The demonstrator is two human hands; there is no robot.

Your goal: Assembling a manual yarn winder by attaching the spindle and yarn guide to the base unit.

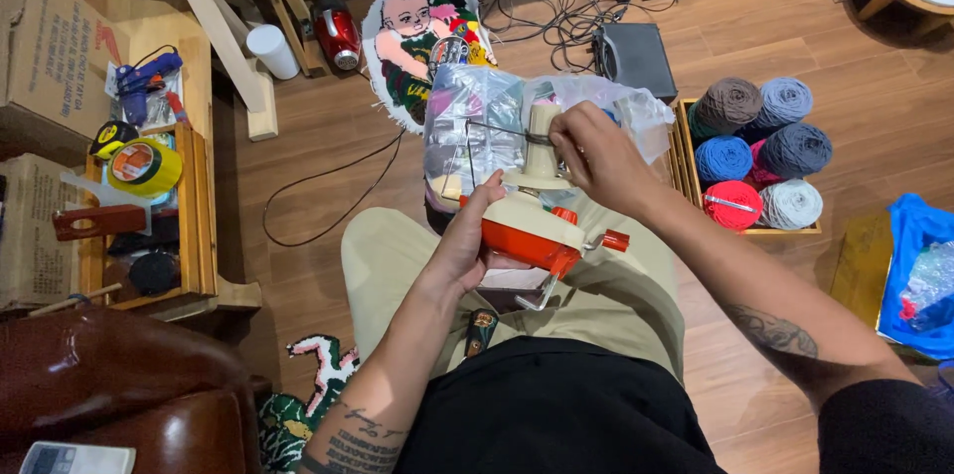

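Down on the lap, the left hand clamps the orange yarn winder while the right hand pinches dark yarn at its cream spindle, near a crate of yarn rolls.

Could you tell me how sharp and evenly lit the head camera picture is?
Head view: the yarn winder and both hands, left hand and right hand, look sharp; the plastic bag shows bright glare; the corners are darker, and the wide lens bends the floor boards near the edges.
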